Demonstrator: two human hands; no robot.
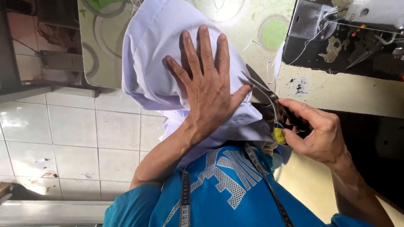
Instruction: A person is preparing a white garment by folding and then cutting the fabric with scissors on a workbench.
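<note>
Pressing flat with fingers spread, the left hand (206,86) lies palm-down on a white garment (155,63), holding nothing; its fingertips point toward twelve o'clock and its thumb reaches out toward three o'clock. The garment is draped from the counter (235,25), whose covering is pale with green and grey rings, down to the person's lap, and fills the middle of the view from twelve o'clock to the centre.

At four o'clock from the left hand, the right hand (317,134) is curled closed around the dark handles of a pair of scissors (269,98). The scissor blades point toward ten o'clock, their tip just beside the left thumb at the garment's right edge. A small yellow tag (279,135) hangs below the handles.

At two o'clock sits a sewing machine (349,29) with loose white thread (309,42) trailing from it. A measuring tape (185,201) hangs down over the person's blue shirt (223,193) at six o'clock. White floor tiles (75,138) cover the nine o'clock side.
</note>
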